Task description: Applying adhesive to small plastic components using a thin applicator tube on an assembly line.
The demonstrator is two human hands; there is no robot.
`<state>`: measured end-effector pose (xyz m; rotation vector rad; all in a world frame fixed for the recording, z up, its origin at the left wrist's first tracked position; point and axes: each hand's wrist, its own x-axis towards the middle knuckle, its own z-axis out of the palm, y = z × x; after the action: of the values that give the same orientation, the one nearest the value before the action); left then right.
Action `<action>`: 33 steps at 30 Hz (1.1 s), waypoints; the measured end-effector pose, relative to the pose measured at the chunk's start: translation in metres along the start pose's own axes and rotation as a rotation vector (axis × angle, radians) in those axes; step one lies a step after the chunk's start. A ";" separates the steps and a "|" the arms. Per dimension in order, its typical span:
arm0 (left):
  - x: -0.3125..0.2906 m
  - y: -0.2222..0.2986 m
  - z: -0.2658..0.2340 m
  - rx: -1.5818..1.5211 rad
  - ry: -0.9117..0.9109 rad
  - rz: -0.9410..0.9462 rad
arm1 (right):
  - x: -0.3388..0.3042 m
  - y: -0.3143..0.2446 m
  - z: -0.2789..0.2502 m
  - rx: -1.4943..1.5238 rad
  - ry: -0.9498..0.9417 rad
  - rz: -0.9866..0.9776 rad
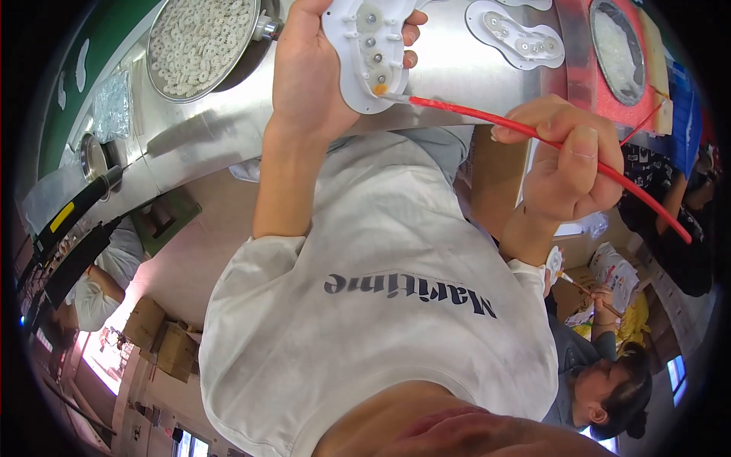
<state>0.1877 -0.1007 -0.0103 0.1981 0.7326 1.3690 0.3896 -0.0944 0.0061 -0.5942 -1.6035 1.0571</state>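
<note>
My left hand [304, 80] holds a white plastic shell [352, 57] with a wavy outline from beneath, its fingertips curling round the right edge. Several metal pins stand in a row along a pale, glossy recess in the shell, and an orange spot lies at the recess's near end. Between the thumb and fingers of my right hand [575, 156] is a slim brush [487, 116] with a long red handle. Its tip reaches the shell beside the orange spot; whether it touches is too small to tell.
A similar white shell [487, 15] lies on the metal table [442, 68]. A metal bowl [251, 46] of small white gear-like parts stands left. Right, a round dish [640, 84] of whitish stuff sits on a red surface [579, 76]. A clear plastic bag [113, 107] lies far left. A co-worker [601, 381] holds a brush.
</note>
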 end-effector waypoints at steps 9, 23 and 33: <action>-0.001 0.001 -0.011 -0.267 -0.176 -0.052 | -0.002 -0.001 0.001 -0.071 -0.032 0.008; 0.024 -0.013 -0.027 -0.276 -0.691 0.057 | -0.007 0.007 0.008 -0.071 0.073 -0.092; 0.019 -0.012 -0.020 -0.273 -0.683 0.121 | -0.003 0.012 0.005 -0.095 0.096 -0.194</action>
<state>0.1863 -0.0915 -0.0385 0.4682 -0.0363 1.3799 0.3837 -0.0927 -0.0057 -0.5325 -1.5982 0.8020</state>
